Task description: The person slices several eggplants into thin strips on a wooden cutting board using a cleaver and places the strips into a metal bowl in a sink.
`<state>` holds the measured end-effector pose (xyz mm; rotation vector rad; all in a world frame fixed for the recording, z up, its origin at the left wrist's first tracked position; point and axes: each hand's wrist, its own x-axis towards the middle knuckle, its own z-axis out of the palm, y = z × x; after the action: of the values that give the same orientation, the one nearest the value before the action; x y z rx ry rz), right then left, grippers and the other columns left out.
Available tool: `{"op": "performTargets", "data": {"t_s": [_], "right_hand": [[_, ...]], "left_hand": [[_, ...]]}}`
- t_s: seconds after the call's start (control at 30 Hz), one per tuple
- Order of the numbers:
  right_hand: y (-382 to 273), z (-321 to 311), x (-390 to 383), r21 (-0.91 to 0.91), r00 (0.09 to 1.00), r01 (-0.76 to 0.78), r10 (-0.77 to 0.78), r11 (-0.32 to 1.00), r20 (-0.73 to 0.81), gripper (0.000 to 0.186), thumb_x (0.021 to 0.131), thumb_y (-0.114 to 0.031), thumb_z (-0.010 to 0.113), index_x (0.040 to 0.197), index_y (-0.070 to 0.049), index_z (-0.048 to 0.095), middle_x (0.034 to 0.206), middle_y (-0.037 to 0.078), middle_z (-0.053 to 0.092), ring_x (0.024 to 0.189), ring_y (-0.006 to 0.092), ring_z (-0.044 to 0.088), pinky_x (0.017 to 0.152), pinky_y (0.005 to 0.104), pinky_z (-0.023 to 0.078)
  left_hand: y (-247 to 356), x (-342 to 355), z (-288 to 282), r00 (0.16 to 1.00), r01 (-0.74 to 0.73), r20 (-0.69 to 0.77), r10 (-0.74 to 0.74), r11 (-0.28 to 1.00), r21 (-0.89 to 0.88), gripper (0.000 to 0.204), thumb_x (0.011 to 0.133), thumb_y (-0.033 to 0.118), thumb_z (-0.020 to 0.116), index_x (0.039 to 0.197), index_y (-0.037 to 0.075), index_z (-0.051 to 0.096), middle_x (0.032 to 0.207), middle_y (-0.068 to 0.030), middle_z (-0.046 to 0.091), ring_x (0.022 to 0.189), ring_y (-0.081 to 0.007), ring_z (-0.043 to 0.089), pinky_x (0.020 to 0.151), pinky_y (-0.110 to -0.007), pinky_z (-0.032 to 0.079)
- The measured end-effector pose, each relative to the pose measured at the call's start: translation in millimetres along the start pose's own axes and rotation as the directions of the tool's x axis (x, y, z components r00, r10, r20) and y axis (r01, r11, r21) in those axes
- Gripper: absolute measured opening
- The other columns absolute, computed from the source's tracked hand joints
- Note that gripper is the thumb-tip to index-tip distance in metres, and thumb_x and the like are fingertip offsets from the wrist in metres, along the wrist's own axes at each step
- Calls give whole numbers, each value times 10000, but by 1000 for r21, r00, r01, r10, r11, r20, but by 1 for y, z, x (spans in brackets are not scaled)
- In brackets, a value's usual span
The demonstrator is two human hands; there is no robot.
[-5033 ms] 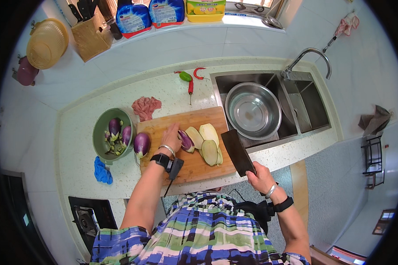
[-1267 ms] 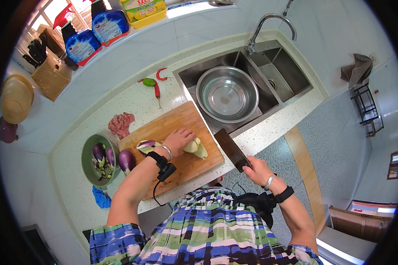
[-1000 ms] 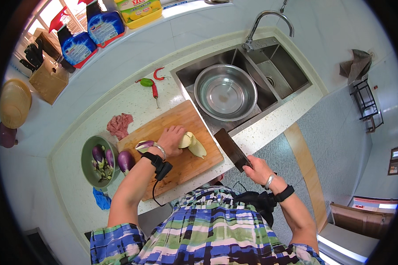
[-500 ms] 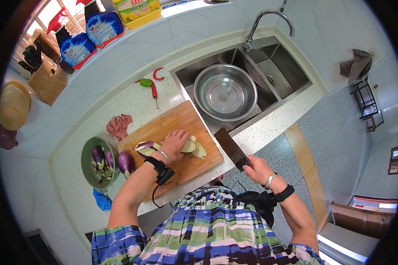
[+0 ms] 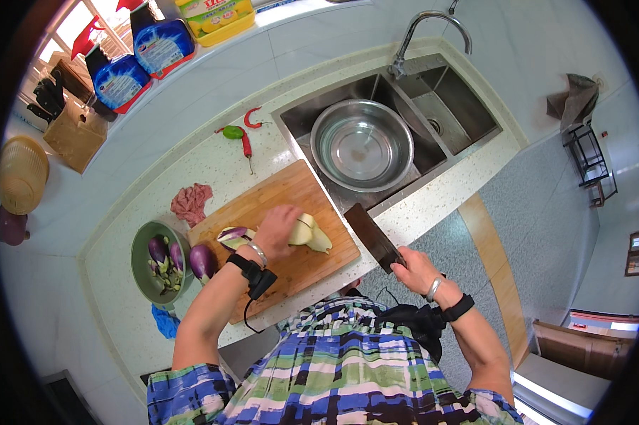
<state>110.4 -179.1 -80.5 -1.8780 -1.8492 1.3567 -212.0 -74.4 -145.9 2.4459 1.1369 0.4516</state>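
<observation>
My left hand [image 5: 277, 228], slightly smeared by motion, is curled over cut pale eggplant pieces [image 5: 309, 234] on the wooden cutting board [image 5: 262, 198]; its fingertips are hard to make out. Left of that hand lies another cut eggplant piece [image 5: 233, 236] with purple skin. My right hand [image 5: 416, 271] is closed round the handle of a cleaver [image 5: 371, 236]. The dark blade is held off the board's right side, over the counter edge by the sink. A whole purple eggplant [image 5: 203, 261] lies at the board's left edge.
A green bowl [image 5: 139, 268] with eggplants and cut-off tops stands left of the board. Crumpled pink meat [image 5: 191, 203] and red and green peppers [image 5: 245, 144] lie behind it. A metal basin [image 5: 318, 166] sits in the double sink [image 5: 443, 166]. A knife block [image 5: 75, 138] stands on the sill.
My left hand has shifted slightly left along the eggplant, baring a bit more of the pale pieces. My right hand and the cleaver have hardly moved.
</observation>
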Motion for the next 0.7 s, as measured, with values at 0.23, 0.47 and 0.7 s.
{"op": "performTargets", "data": {"t_s": [0.23,0.47,0.7], "right_hand": [[3,4,3,-43,996,66,-68,997,-57,199,788,-181,546,826,13,531,625,138,595,595,287,595,570,369,465],[-6,0,4,-33,1000,-4,4,999,1,241,782,-189,544,888,27,530,794,267,591,792,447,563,688,469,454],[-9,1,7,-21,1000,-6,7,1000,9,245,788,-192,542,896,27,527,803,272,589,806,449,560,697,471,452]], "left_hand": [[37,6,33,925,-249,335,180,953,175,641,546,67,660,1145,64,429,1100,-138,447,1077,-300,439,928,-410,328],[42,8,36,914,-240,389,119,929,282,618,558,101,667,1128,33,439,991,-128,464,968,-283,465,873,-377,353],[48,-12,31,951,-46,309,-21,977,206,607,552,84,662,1117,50,443,958,-137,465,936,-296,471,804,-362,369]]}}
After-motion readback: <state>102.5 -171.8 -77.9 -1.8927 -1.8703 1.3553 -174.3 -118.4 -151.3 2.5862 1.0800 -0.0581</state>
